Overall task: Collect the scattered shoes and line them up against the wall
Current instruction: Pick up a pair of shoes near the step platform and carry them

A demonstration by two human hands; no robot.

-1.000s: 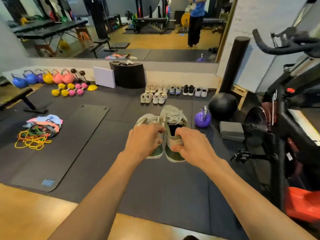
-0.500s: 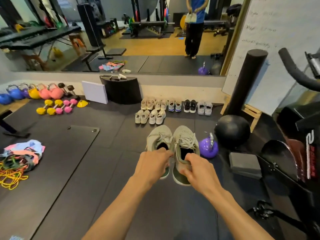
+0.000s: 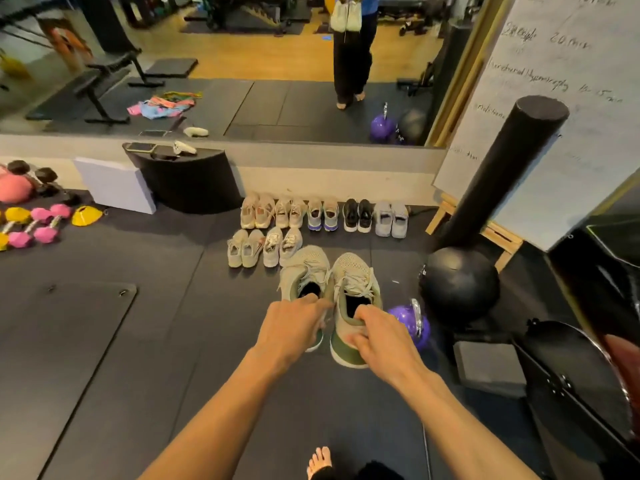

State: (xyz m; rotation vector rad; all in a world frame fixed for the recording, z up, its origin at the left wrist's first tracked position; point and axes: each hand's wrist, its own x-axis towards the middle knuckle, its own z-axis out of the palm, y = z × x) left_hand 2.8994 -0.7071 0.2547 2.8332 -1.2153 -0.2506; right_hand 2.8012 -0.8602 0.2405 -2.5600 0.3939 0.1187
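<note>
Left hand (image 3: 291,327) grips left sneaker (image 3: 304,271) at heel collar; right hand (image 3: 377,336) pinches right sneaker (image 3: 353,282) heel. Both carried, toes point away from hands. Probably light, knit uppers soft, heel stiffest: hold there. Beyond the hands: shoe rows (image 3: 356,216) along wall (image 3: 329,181).

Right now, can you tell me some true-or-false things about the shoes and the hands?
The left hand grips the left beige shoe; the right hand grips the right beige shoe. True.
The black pair stands in the front row. False: it stands in the back row, by the wall.
The purple kettlebell sits left of the held shoes. False: it sits right of them, beside the black ball.
The front row has two pairs. True.
</note>
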